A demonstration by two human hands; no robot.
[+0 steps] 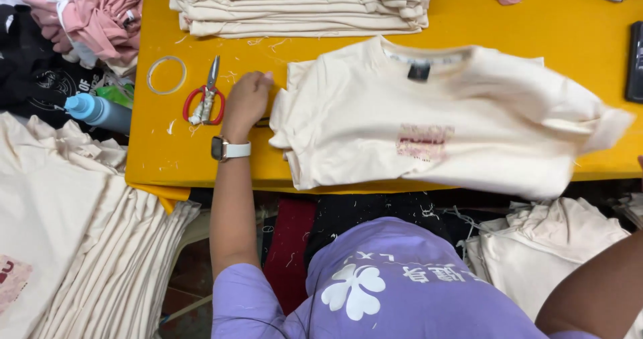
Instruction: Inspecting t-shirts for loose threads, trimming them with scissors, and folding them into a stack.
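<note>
left hand (pixel 246 103): fingers curled, resting on the yellow table (pixel 201 158) just beside the cream T-shirt (pixel 429 121) | right hand: out of view | T-shirt: flat near the table's front edge | red scissors (pixel 206 101): near the left hand

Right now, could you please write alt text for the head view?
A cream T-shirt lies on a yellow table, the left hand at its sleeve. Red-handled scissors lie beside a tape ring.
</note>
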